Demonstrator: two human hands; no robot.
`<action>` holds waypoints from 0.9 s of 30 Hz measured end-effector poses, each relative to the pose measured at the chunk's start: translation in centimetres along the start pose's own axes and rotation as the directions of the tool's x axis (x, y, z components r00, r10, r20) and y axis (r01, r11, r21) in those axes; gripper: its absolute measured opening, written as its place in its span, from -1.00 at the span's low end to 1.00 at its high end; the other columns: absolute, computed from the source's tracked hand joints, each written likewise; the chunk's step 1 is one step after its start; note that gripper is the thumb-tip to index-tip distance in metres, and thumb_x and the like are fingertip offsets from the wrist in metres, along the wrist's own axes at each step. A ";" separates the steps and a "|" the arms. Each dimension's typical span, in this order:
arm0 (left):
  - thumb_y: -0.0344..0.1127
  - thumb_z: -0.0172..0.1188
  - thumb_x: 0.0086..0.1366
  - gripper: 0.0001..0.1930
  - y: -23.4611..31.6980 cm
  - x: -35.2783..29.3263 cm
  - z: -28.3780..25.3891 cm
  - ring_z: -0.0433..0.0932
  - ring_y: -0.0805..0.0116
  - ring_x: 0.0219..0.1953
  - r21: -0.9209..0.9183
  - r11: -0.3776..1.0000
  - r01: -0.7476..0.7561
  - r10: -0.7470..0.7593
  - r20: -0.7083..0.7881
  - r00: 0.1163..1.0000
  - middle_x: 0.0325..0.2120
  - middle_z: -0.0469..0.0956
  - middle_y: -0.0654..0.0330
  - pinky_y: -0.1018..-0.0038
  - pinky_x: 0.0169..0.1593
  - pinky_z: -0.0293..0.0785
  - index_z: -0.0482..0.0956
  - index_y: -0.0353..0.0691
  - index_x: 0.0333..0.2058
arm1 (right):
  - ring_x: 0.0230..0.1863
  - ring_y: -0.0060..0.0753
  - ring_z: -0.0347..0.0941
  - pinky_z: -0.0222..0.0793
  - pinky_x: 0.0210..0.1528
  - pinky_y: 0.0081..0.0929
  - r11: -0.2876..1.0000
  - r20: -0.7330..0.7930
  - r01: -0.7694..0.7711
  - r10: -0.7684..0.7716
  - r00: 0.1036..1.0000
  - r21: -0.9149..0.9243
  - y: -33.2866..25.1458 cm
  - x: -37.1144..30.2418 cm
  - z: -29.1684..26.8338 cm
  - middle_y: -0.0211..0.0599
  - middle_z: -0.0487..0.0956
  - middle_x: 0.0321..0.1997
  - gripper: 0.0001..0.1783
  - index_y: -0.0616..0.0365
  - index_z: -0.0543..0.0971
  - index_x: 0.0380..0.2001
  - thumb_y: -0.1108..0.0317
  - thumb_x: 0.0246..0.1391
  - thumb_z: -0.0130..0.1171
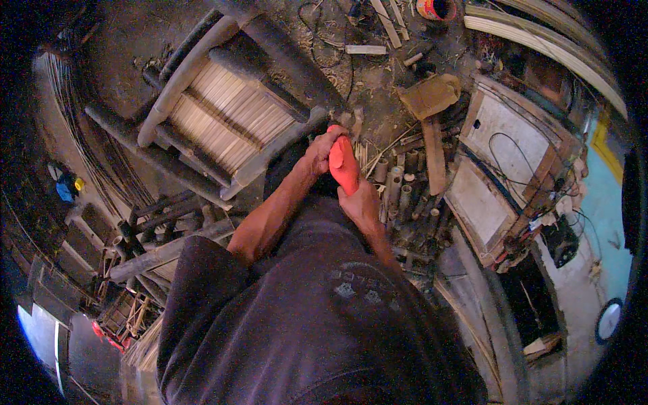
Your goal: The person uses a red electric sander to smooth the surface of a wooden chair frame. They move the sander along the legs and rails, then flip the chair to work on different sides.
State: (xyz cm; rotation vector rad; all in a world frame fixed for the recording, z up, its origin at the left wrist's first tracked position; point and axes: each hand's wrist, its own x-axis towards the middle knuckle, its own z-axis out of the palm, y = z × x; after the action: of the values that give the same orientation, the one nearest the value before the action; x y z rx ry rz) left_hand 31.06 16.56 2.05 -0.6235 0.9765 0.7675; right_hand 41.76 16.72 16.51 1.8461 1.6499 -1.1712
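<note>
Working end of 1 orange tool (344, 172) hidden by the left hand (322, 150), which is curled over its front; contact with 1 slatted frame (233, 108), just beside, cannot be confirmed. Right hand (364, 201) clenched around the tool's rear. Tool located ahead of the torso. 1 can (433, 9) cut off.

Long, rounded, bright orange-red tool (345, 172), held at a slant, its far end in the left hand (322, 150), its near end in the right hand (363, 202), beside a slatted frame (233, 116).
</note>
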 end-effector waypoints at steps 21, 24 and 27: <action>-0.18 0.12 0.20 -0.78 -0.3 5.3 -0.1 0.47 0.33 -0.60 -0.143 0.990 -0.008 0.036 0.194 0.980 -0.62 0.42 0.23 0.32 -0.49 0.49 0.39 -0.20 -0.47 | -0.26 0.15 0.52 0.41 -0.20 -0.10 0.995 -0.024 0.100 -0.100 0.995 -0.016 1.7 2.1 -0.9 0.10 0.58 -0.37 -0.56 0.26 0.55 -0.31 0.14 -0.22 0.25; -0.19 0.17 0.15 -0.76 -2.4 9.7 -1.3 0.46 0.31 -0.59 -0.302 0.953 0.006 0.078 0.265 0.961 -0.58 0.42 0.21 0.28 -0.46 0.51 0.39 -0.23 -0.43 | -0.28 0.13 0.53 0.41 -0.22 -0.13 0.991 -0.036 0.131 -0.132 0.991 -0.025 2.8 2.4 -0.2 0.09 0.58 -0.38 -0.56 0.28 0.55 -0.32 0.14 -0.21 0.25; -0.22 0.22 0.11 -0.74 -3.3 11.1 -2.1 0.46 0.31 -0.57 -0.327 0.944 -0.043 0.124 0.231 0.965 -0.54 0.43 0.20 0.25 -0.44 0.51 0.41 -0.27 -0.36 | -0.28 0.11 0.53 0.41 -0.24 -0.16 0.975 -0.059 0.102 -0.115 0.992 -0.196 3.7 2.9 0.7 0.08 0.58 -0.38 -0.57 0.28 0.54 -0.32 0.15 -0.20 0.25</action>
State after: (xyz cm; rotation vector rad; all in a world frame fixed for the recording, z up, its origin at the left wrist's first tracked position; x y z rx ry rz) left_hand 36.49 16.23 -8.35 -0.7483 0.6540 1.0666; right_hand 44.88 17.15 13.02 1.7122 1.8536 -0.9599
